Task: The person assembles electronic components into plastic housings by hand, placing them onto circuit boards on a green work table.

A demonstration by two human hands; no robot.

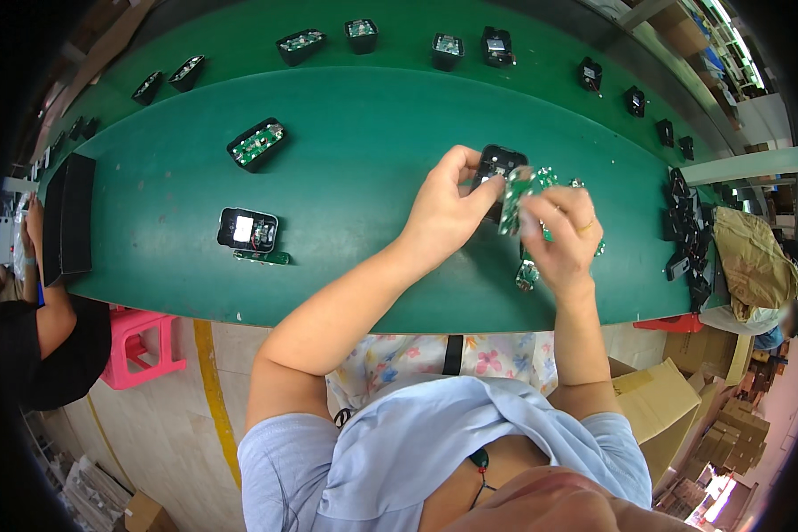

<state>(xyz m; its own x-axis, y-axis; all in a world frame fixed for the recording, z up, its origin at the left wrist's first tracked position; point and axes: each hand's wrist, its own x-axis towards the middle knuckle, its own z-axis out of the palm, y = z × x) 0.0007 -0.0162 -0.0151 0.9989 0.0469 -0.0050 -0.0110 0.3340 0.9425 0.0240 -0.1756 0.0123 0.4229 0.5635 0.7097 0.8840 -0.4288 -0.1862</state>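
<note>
My left hand is closed round a black plastic housing, its open side facing up. Between the fingers of my right hand is a green circuit board, tilted up close beside the housing and slightly blurred. More small green boards lie under and around my right hand, one of them a loose board near its wrist. To the left on the green table sits another open black housing, with a green board along its near edge. Farther back rests a black housing with a board in it.
Along the far green strip stand several black housings, such as one holding a board. A heap of black parts and a brown bag crowd the right end. A black box stands at the left, near another person's arm.
</note>
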